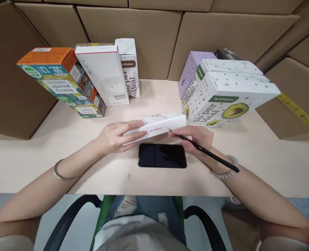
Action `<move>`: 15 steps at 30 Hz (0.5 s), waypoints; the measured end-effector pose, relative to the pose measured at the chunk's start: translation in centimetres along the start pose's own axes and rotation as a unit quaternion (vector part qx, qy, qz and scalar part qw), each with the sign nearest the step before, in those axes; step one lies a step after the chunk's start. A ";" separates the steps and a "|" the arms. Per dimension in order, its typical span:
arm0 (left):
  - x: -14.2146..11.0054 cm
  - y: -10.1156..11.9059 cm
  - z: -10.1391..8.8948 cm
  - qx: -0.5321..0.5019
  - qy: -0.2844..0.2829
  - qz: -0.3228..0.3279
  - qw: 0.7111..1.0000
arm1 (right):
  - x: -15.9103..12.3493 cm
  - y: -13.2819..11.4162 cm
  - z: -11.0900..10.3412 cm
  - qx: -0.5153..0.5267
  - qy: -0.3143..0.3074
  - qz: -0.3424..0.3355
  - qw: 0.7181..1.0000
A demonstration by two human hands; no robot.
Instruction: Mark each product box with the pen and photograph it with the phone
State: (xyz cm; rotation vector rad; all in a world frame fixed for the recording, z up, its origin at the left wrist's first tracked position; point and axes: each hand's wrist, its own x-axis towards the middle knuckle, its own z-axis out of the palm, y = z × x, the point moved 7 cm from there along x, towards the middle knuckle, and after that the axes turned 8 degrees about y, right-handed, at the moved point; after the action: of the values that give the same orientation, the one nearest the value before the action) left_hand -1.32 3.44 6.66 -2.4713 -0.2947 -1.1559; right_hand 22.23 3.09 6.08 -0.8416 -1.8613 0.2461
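Note:
My left hand (pixel 118 136) grips the left end of a long white box (pixel 161 124) with small red print, held just above the light wooden table (pixel 39 153). My right hand (pixel 197 136) holds a black pen (pixel 204 152), whose tip touches the box's right front edge. A black phone (pixel 162 155) lies screen up on the table directly below the box, between my two hands. A silver bangle is on my left wrist and a bead bracelet on my right.
At the back left stand an orange and teal box (pixel 61 80), a white power bank box (pixel 104 75) and a white Super Meal box (pixel 130 68). At the right sit a large avocado Super Meal box (pixel 224 92) and a purple box (pixel 189 71). Cardboard cartons (pixel 149 38) wall the table.

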 end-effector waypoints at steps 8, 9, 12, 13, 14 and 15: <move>0.3 1.2 0.0 -0.010 0.024 0.039 0.999 | 0.8 0.7 0.4 0.026 0.048 0.097 0.994; 0.2 1.2 -0.1 -0.008 0.027 0.038 0.999 | 0.9 0.6 0.4 0.021 0.038 0.110 0.993; 0.1 1.3 0.0 0.000 0.025 0.023 0.999 | 1.0 0.6 0.2 0.013 0.033 0.126 0.991; 0.0 1.3 0.1 0.002 0.023 0.017 1.000 | 1.0 0.7 0.2 0.014 0.030 0.124 0.992; 0.0 1.3 0.1 0.001 0.021 0.013 1.000 | 1.0 0.7 0.3 0.016 0.029 0.118 0.992; -0.1 1.3 0.1 0.000 0.021 0.012 1.000 | 1.0 0.8 0.3 0.019 0.031 0.111 0.993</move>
State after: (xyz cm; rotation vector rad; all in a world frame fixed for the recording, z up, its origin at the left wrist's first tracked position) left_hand -0.82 2.32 6.20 -2.4401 -0.2512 -1.1963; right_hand 22.06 4.39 6.24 -1.0202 -1.6998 0.3891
